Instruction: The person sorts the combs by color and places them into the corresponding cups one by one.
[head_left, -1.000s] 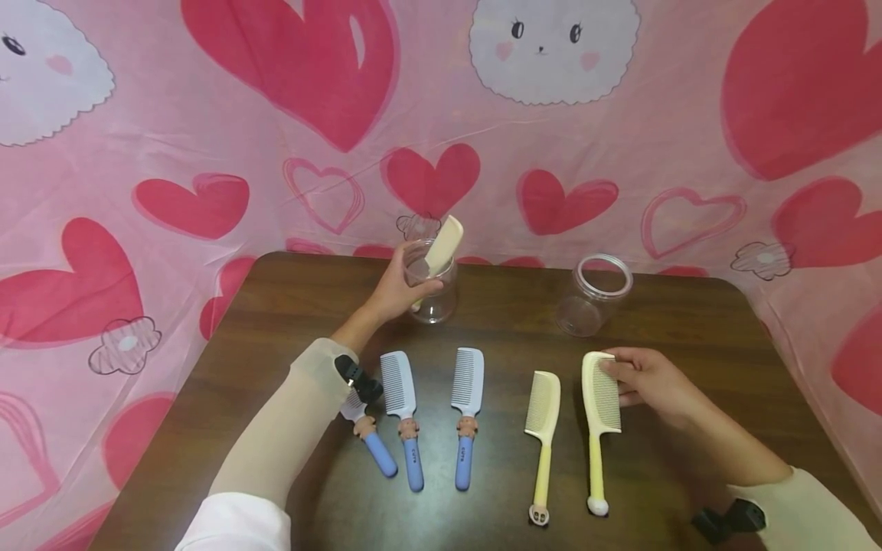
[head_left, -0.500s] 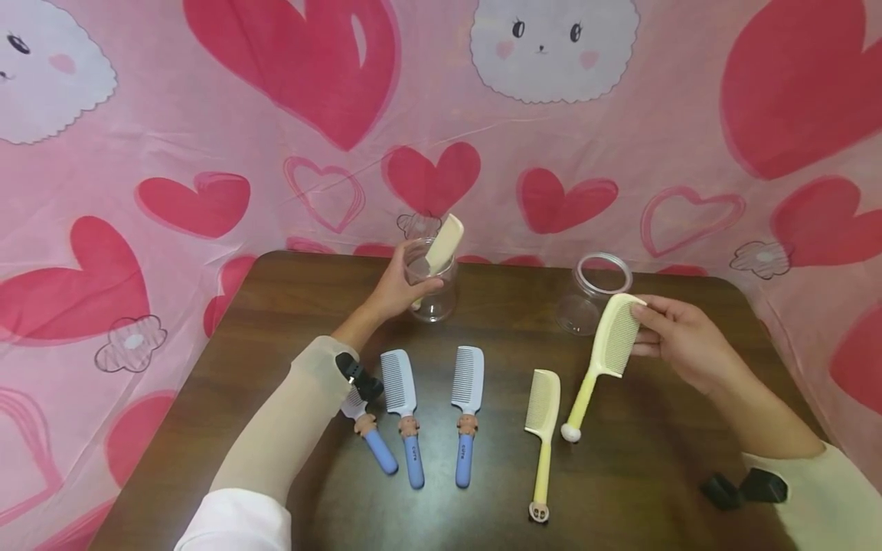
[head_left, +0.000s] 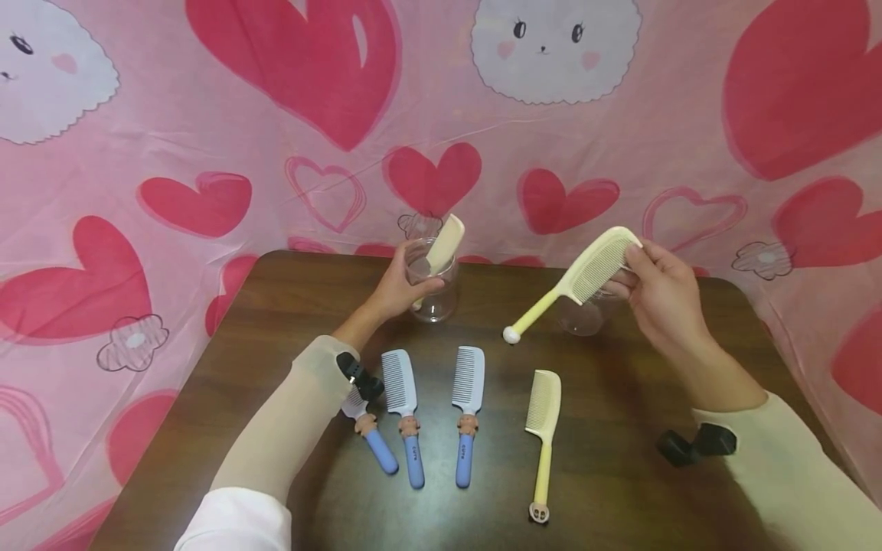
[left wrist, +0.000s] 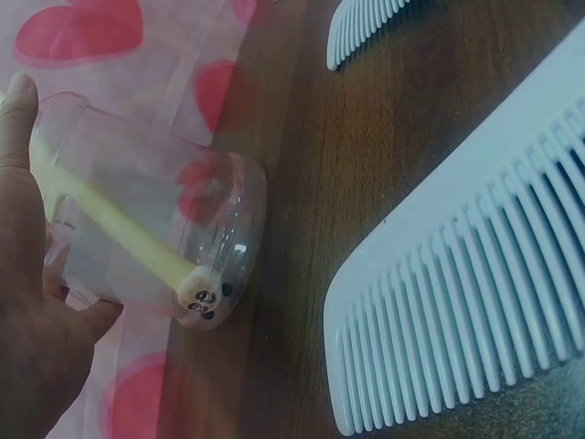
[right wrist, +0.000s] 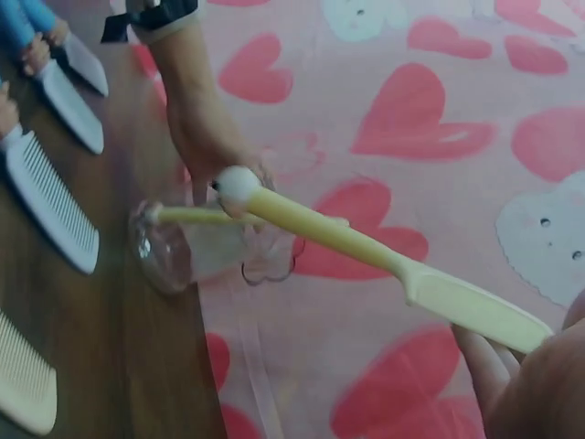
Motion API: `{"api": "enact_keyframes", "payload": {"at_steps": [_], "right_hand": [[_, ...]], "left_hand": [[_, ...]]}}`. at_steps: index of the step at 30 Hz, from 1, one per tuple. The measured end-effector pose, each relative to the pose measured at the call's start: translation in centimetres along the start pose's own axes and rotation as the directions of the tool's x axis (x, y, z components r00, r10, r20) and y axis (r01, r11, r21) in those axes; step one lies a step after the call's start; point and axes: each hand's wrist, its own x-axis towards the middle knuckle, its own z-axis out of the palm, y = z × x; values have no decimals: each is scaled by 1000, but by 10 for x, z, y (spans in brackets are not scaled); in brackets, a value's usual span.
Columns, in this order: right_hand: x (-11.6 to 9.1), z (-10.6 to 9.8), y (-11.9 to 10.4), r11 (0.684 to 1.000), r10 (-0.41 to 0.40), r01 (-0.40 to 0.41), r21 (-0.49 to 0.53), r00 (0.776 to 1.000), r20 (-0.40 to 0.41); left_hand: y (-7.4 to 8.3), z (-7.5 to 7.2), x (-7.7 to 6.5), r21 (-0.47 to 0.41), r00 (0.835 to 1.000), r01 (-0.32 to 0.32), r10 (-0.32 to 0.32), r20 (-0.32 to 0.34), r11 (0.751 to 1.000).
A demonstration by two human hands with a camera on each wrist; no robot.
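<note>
My left hand (head_left: 398, 291) grips a clear jar (head_left: 441, 295) at the back of the table, its thumb across the near side. Inside that jar leans a yellow comb (head_left: 446, 243), head up; the left wrist view shows its yellow handle (left wrist: 119, 219) slanting down to a small animal face at the bottom. In the air, my right hand (head_left: 664, 287) pinches a second yellow comb (head_left: 599, 264) by the end of its toothed head. This comb's handle points down and left, with a round white tip. Behind it stands another clear jar (head_left: 579, 317), its rim mostly hidden by the comb and hand.
On the dark wooden table (head_left: 310, 291) lie several blue-handled combs, such as the middle one (head_left: 408, 421) and the right one (head_left: 466, 421). A yellow comb (head_left: 543, 444) lies to their right. A pink heart-print cloth (head_left: 441, 115) hangs behind the table.
My right hand has lifted the yellow comb off the table and carried it up, back and left, its handle swinging leftward. My left hand and its jar have stayed put.
</note>
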Motion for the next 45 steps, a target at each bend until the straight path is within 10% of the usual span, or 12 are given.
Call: {"api": "enact_keyframes", "payload": {"at_steps": [12, 27, 45], "right_hand": [[46, 57, 14, 981, -85, 130, 146, 956, -281], [87, 113, 62, 990, -138, 143, -1, 954, -265], [108, 134, 103, 987, -125, 85, -137, 940, -318]], "left_hand": [[1, -1, 0, -6, 1000, -9, 9, -3, 1000], [-4, 1, -1, -23, 1000, -2, 2, 11, 1000], [-2, -3, -1, -35, 1000, -1, 2, 18, 999]]}}
